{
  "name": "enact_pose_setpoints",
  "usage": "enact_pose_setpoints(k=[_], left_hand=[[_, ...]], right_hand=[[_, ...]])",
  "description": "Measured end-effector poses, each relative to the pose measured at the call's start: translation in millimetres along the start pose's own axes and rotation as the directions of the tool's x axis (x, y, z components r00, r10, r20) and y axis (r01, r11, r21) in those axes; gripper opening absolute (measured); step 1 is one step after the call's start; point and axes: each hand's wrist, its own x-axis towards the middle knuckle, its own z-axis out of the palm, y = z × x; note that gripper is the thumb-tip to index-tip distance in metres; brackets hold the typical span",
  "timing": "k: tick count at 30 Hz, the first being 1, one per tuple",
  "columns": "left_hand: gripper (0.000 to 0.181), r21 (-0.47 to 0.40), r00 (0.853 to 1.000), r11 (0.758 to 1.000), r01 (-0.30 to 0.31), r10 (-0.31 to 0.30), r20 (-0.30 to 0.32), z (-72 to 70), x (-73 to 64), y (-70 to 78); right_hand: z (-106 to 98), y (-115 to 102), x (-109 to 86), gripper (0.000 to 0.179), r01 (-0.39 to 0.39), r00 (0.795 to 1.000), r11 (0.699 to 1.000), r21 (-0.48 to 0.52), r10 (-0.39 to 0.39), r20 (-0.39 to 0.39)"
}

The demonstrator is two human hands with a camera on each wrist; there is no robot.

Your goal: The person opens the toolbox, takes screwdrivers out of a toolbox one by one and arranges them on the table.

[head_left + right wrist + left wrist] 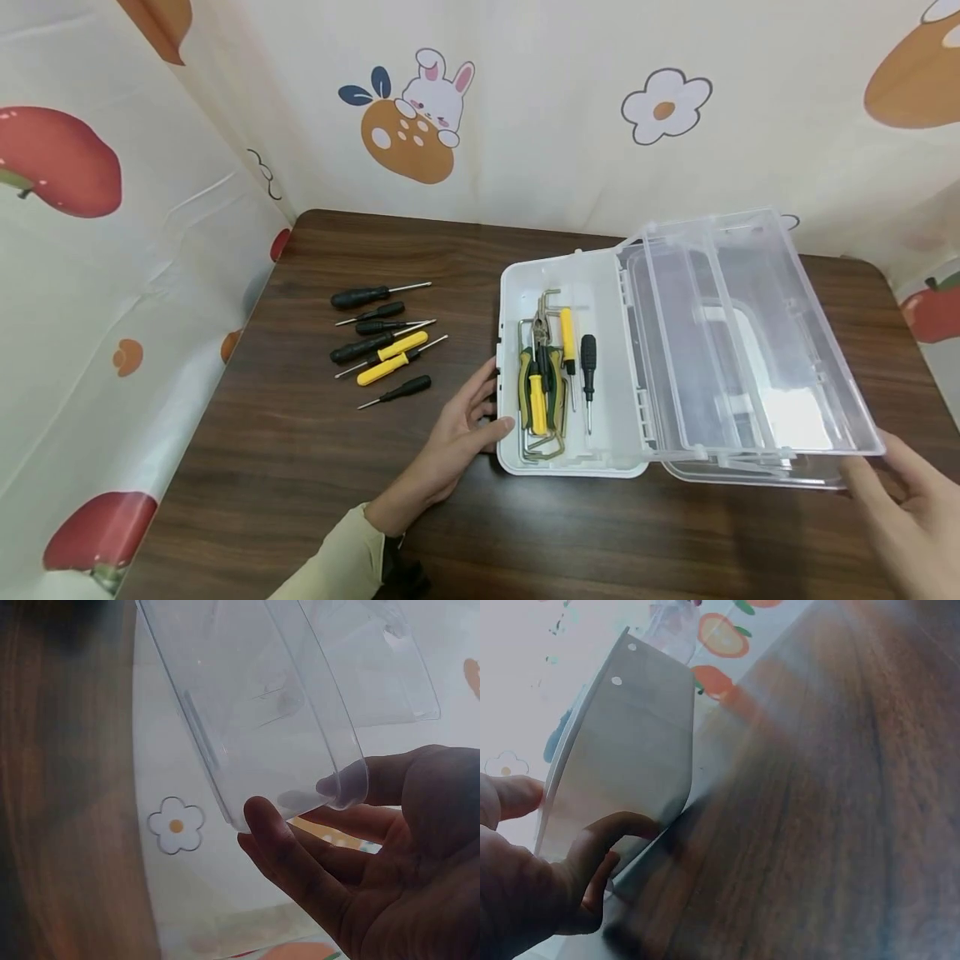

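A white toolbox (611, 358) stands with its clear lid swung to the right. Inside lie green-and-yellow pliers (557, 387), yellow screwdrivers (567, 337), a black screwdriver (588, 358) and bent hex keys (543, 452). My left hand (465, 429) grips the box's left side, thumb at the rim and fingers bent against the outer wall (641, 742). A clear compartment tray (686, 308), hinged to the box, leans out over the clear lid (682, 473). At its near right corner my right hand (903, 500) pinches the clear plastic edge (352, 776) between thumb and fingers.
Several black and yellow screwdrivers (382, 367) lie in a loose column on the dark wooden table (300, 467), left of the box. A printed curtain (540, 108) with fruit, a rabbit and flowers hangs behind the table and along its left side.
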Motion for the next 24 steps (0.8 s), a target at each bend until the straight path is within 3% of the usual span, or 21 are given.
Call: enact_pose_setpoints(k=[4,7,12,16,24], left_hand=[[0.083,0.034,1.000,0.999,-0.001,0.001,-0.010,0.4,0.6,1.8],[0.084,0.069,1.000,0.998,0.003,-0.001,-0.021,-0.4,0.5,3.7],[0.085,0.130,0.999,0.991,0.024,-0.018,-0.042,-2.6,-0.4,9.1],[0.086,0.159,0.998,0.986,0.042,-0.034,-0.053,-5.1,-0.5,14.5],[0.086,0.225,0.995,0.973,0.052,-0.030,-0.099,-10.8,-1.1,20.6]], right_hand=[[-1.8,8.6,-1.4,0.034,-0.100,0.994,0.983,-0.155,0.104,0.017],[-1.5,15.7,-3.5,0.034,-0.166,0.984,0.967,-0.195,0.176,0.037],[3.6,26.2,-6.9,0.039,-0.175,0.977,0.977,-0.121,0.188,0.098],[9.4,33.5,-9.7,0.045,-0.162,0.975,0.979,-0.127,0.179,0.132],[28.2,45.0,-13.6,0.036,-0.140,0.970,0.983,-0.116,0.159,0.181]])
